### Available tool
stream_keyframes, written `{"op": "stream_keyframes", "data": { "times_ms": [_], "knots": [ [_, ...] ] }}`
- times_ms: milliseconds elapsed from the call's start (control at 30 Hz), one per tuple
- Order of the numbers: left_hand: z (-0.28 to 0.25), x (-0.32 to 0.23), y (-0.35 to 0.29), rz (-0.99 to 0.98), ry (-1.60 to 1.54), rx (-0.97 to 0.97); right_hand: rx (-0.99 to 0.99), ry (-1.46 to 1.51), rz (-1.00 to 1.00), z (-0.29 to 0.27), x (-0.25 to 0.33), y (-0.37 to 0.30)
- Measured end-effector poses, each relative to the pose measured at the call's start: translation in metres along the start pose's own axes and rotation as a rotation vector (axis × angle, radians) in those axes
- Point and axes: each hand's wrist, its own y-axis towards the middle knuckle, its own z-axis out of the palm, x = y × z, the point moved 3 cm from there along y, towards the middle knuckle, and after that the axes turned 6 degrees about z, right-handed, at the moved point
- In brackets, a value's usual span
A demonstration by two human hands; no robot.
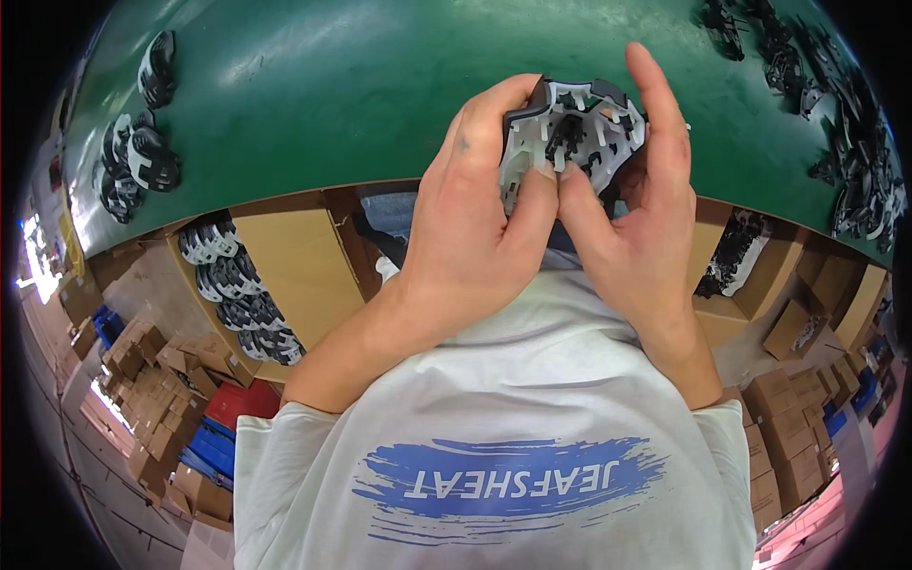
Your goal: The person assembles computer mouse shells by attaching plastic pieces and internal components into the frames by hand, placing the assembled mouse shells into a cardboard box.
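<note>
Over the near edge of the green table (380, 104), I hold a white and black moulded plastic shell (609, 142), its hollow inner side facing me. Posts and ribs stand out inside it, and a small black part (567, 131) sits in its middle. My left hand (465, 214) is closed round the shell's left side, thumb pressing in at the lower edge. My right hand (641, 233) grips the right side, its thumb beside the left one and its index finger stretched up, off the shell. The other right fingers are partly hidden behind the shell.
Several similar black and white shells (152, 160) lie at the table's left. Black plastic parts (860, 152) are heaped at the right. Below the edge, an open carton (294, 275) holds rows of shells on the left; another box (736, 256) holds black parts on the right.
</note>
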Motion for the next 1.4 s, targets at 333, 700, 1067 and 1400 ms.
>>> {"op": "stream_keyframes", "data": {
  "times_ms": [333,700,1067,1400],
  "knots": [
    [-0.004,0.012,-0.003,0.005,-0.014,-0.072,0.087,0.004,0.086,0.001,-0.001,0.003],
    [-0.007,0.002,0.002,-0.015,0.096,0.017,0.116,0.084,0.045,-0.002,0.005,0.01],
    [-0.052,-0.022,-0.018,-0.37,-0.748,0.177,0.384,0.431,0.276,0.011,0.042,0.032],
    [-0.094,-0.021,-0.058,-0.305,-1.307,0.119,0.696,0.586,0.353,0.073,0.072,0.037]
  ]
}}
